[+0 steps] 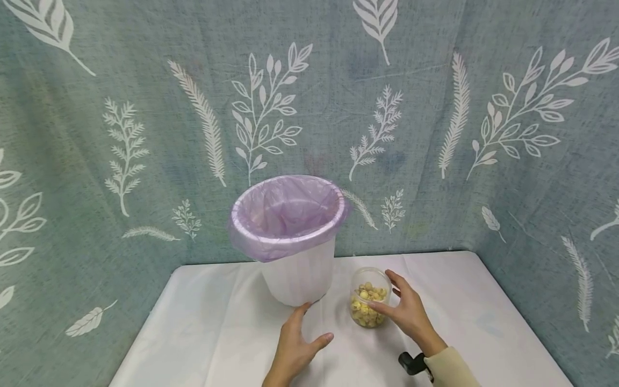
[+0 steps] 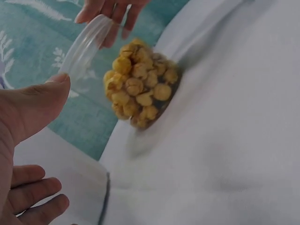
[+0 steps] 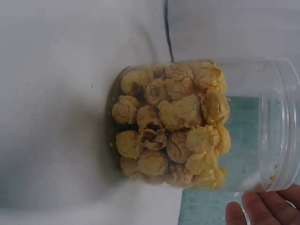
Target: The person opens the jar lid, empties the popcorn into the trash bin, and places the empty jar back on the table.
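A clear plastic jar (image 1: 371, 303) stands upright on the white tablecloth, its lower part filled with popcorn (image 3: 168, 126). No lid sits on its rim. My right hand (image 1: 411, 306) is at the jar's right side, thumb in front and index finger by the rear of the rim; whether they press on it is unclear. In the right wrist view, fingertips (image 3: 258, 208) lie beside the rim. Left of the jar, my left hand (image 1: 296, 346) is apart from it, thumb and fingers spread with nothing between them. Its thumb (image 2: 47, 101) also shows in the left wrist view.
Behind my left hand stands a white bin (image 1: 302, 274) lined with a purple bag (image 1: 290, 244), its mouth uncovered. A green leaf-patterned curtain (image 1: 309, 134) closes off the back and sides of the table (image 1: 217, 322). A black device (image 1: 412, 363) is strapped at my right wrist.
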### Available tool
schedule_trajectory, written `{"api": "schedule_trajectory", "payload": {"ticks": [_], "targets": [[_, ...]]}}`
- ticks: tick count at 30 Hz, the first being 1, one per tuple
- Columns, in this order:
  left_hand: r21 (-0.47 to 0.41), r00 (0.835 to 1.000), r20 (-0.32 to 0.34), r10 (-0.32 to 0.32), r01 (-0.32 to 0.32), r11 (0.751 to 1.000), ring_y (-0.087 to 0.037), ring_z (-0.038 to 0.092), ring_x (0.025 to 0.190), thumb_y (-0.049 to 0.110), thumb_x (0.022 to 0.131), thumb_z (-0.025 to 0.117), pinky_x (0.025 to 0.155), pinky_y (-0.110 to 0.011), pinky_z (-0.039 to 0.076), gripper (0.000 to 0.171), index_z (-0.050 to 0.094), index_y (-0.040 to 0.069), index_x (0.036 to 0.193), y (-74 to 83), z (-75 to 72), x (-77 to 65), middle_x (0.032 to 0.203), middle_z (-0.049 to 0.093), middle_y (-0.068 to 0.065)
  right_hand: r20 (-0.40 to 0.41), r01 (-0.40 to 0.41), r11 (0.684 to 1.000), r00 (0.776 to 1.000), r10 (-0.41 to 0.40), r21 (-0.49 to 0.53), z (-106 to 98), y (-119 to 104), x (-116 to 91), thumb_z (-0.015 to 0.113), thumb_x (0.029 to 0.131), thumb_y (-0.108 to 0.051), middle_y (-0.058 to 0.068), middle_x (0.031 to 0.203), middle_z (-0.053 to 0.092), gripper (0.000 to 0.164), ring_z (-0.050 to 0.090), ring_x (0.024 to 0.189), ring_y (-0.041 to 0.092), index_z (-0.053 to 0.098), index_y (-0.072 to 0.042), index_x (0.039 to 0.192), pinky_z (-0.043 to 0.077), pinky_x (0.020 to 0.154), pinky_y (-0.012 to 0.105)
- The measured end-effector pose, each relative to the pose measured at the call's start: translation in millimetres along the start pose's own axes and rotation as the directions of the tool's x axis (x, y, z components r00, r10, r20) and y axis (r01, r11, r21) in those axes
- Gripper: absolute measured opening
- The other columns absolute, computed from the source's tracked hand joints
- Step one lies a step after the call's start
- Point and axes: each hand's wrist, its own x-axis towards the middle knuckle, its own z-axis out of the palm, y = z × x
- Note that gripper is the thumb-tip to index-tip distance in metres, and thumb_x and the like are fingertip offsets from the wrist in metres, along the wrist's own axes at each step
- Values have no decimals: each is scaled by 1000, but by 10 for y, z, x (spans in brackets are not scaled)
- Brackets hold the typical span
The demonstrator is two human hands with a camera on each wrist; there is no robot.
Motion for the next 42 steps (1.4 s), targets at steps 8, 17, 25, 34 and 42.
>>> {"api": "schedule_trajectory", "payload": {"ticks": [8, 17, 25, 34, 42], "targets": [[-126, 998, 64, 24, -16, 992, -36, 54, 126, 39, 74, 87, 103, -50, 45, 84, 51, 1, 138, 12, 249, 159, 137, 56, -18, -5, -26, 1000, 1000, 26, 7, 36, 46, 62, 87, 75, -37, 22, 151, 40, 98, 41, 136, 41, 35, -2, 150, 38, 108, 57], [-233, 991, 124, 46, -16, 972, -41, 50, 129, 23, 74, 89, 106, -48, 42, 81, 48, -5, 138, 9, 523, 382, 139, 53, -24, 12, -67, 996, 998, 67, 51, 45, 43, 96, 88, 73, -37, 21, 150, 42, 101, 42, 133, 49, 34, -6, 152, 41, 102, 64], [-256, 982, 190, 13, 37, 966, -36, 48, 133, 27, 74, 89, 108, -41, 42, 84, 47, -1, 141, 6, 697, 534, 143, 51, -19, 26, -75, 995, 997, 74, 70, 66, 55, 132, 90, 71, -35, 20, 149, 44, 103, 41, 134, 48, 34, -7, 152, 40, 102, 63], [-266, 979, 204, 13, 43, 963, -35, 50, 132, 28, 71, 90, 108, -42, 42, 83, 49, 4, 139, 10, 836, 644, 142, 52, -17, 30, -73, 996, 997, 71, 50, 87, 102, 149, 93, 67, -34, 21, 141, 51, 106, 52, 124, 38, 34, -7, 152, 43, 101, 59], [-293, 977, 210, 44, 20, 956, -33, 54, 127, 27, 73, 90, 106, -43, 44, 83, 47, 0, 139, -6, 951, 696, 138, 55, -17, 21, -71, 995, 997, 70, 68, 130, 157, 191, 94, 65, -32, 18, 136, 56, 105, 55, 120, 35, 35, -5, 149, 45, 99, 54]]}}
